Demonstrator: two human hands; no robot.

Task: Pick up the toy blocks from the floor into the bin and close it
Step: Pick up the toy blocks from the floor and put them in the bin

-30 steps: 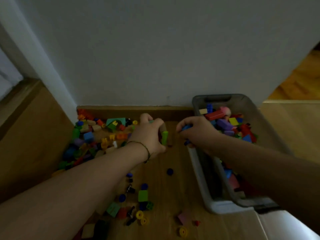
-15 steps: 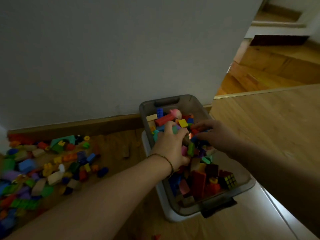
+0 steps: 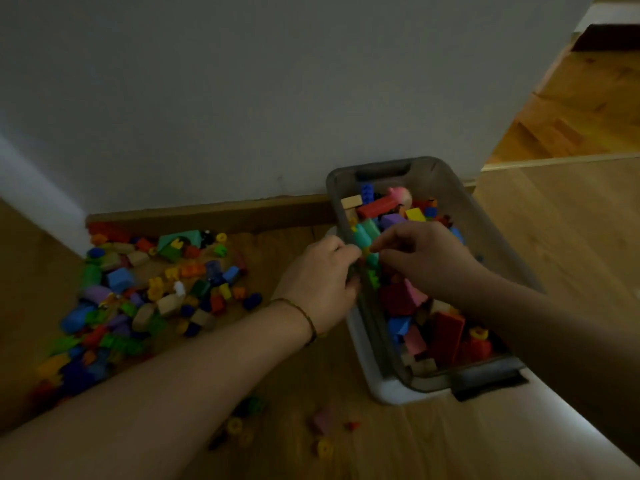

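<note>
spill risk: left hand (image 3: pixel 322 282) curled at bin (image 3: pixel 450 188) rim, right hand (image 3: pixel 426 258) over it, can't tell what either holds; blocks (image 3: pixel 363 233) released near rim could bounce onto floor (image 3: pixel 311 375)

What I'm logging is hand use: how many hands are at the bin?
2. The left hand is at the left rim of the bin; the right hand is over the blocks inside. None hidden.

A plain pale wall (image 3: pixel 242 98) met a wooden baseboard (image 3: pixel 207 214). The wood floor (image 3: pixel 554 254) lay dim, brighter beyond the corner.
</note>
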